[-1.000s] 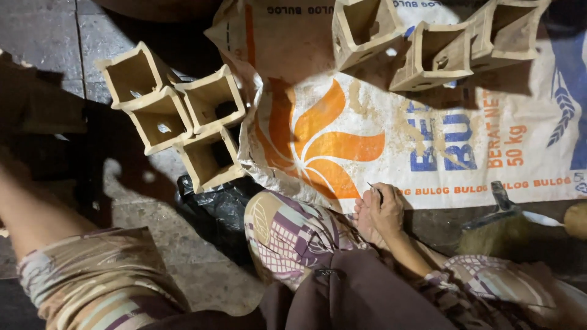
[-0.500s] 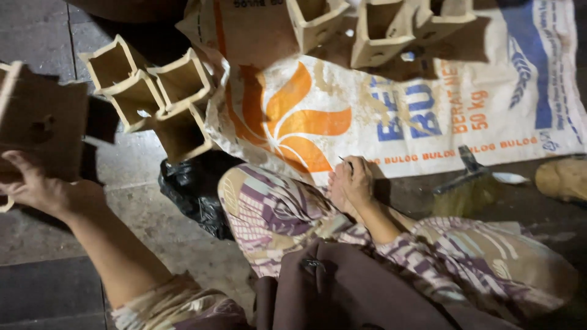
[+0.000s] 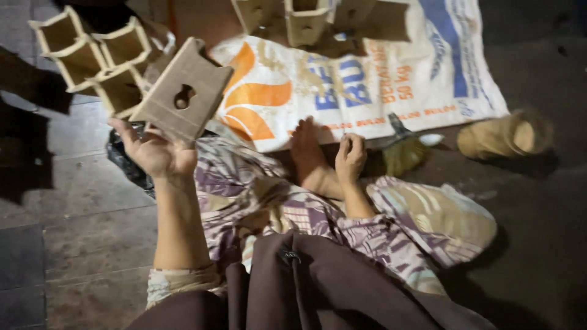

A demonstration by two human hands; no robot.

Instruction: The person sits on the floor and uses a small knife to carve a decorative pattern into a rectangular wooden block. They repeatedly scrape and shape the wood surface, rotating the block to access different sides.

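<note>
Cardboard, flat and brown, fills the left hand (image 3: pixel 156 150): a folded cardboard sleeve (image 3: pixel 182 90) with a keyhole-shaped cutout in its face, held up tilted, its lower edge pinched between thumb and fingers while the palm faces upward. The sleeve hangs above the left edge of the woven sack (image 3: pixel 367 79), a white bag with orange and blue print spread flat on the paved floor (image 3: pixel 79 201).

The right hand (image 3: pixel 350 157) rests just beside a bare foot (image 3: pixel 310 156), close to the sack's near edge. Its fingers are curled in tightly; it may be pinching something small, but the view is too dim and blurred to tell whether it holds anything.

Off the sack's left edge, on the pavement, stands a cluster of square cardboard tubes (image 3: pixel 92 58), open ends up and touching one another. More of the same tubes (image 3: pixel 306 21) stand on the sack's far edge. A crumpled black plastic bag (image 3: pixel 125 162) lies under the left wrist, against the patterned trousers (image 3: pixel 269 208). Near the sack's near right corner lies a small hand broom (image 3: pixel 403 150) with yellowish bristles, and well to the right of that corner a tan bundle (image 3: pixel 507 135) sits on the dark ground.
</note>
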